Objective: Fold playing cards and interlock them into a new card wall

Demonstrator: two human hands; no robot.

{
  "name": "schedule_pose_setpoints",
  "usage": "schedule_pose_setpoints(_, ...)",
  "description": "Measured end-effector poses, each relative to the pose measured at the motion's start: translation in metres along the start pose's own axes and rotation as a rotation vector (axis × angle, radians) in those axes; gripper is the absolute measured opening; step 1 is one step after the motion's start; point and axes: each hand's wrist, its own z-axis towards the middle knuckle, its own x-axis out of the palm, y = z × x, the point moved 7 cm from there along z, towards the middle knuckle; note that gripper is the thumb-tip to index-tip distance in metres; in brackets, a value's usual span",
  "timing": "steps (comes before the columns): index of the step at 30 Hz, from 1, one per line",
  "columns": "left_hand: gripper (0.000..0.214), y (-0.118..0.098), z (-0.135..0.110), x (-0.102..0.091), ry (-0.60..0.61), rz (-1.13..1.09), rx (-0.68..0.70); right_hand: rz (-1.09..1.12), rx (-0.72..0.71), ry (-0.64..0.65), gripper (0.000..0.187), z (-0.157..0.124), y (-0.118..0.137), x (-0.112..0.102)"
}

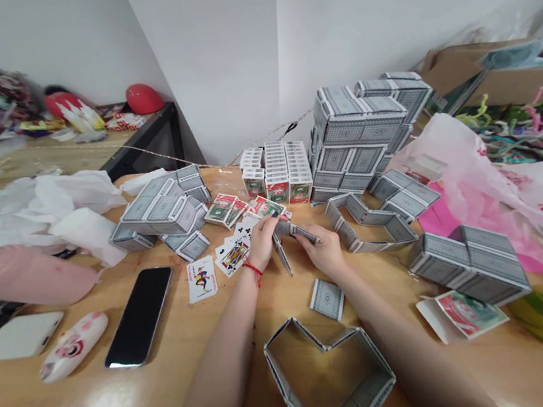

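Between both hands I hold a strip of folded playing cards (287, 229), grey-patterned backs showing, with one flap hanging down. My left hand (263, 243) is closed on its left end. The right end is pinched in my right hand (325, 250). Below them a small folded card piece (327, 299) lies on the table. Nearer to me, between my forearms, stands a heart-shaped frame of folded cards (366, 351). Loose playing cards (234, 255) lie face up beside my left hand, and a joker card (202, 279) is left of them.
Stacked card blocks (354, 146) rise at the back right, with card boxes (276, 173) beside them. An open card frame (371, 244) and a card block (469, 264) stand right. A phone (139, 318), a mouse (74, 346) and another card structure (165, 207) are left.
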Motion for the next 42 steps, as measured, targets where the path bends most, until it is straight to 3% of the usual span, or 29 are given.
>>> schedule_pose_setpoints(10,0.034,-0.006,0.000,0.002,0.028,0.017,-0.014,-0.113,-0.123,-0.088,0.023,-0.004,0.015,-0.003)
schedule_pose_setpoints(20,0.037,-0.003,0.001,0.004,0.065,-0.047,-0.068,-0.090,-0.104,-0.147,0.024,-0.007,0.017,-0.002)
schedule_pose_setpoints(26,0.030,0.000,-0.001,0.003,-0.040,0.035,-0.009,-0.089,-0.009,-0.147,0.018,-0.004,0.013,-0.007)
schedule_pose_setpoints(31,0.025,0.003,-0.002,0.007,0.015,0.022,0.013,0.078,0.120,-0.059,0.012,0.000,0.000,-0.006)
schedule_pose_setpoints(42,0.027,0.005,-0.002,0.008,0.030,0.076,0.031,0.244,0.284,-0.080,0.018,-0.001,-0.015,-0.002)
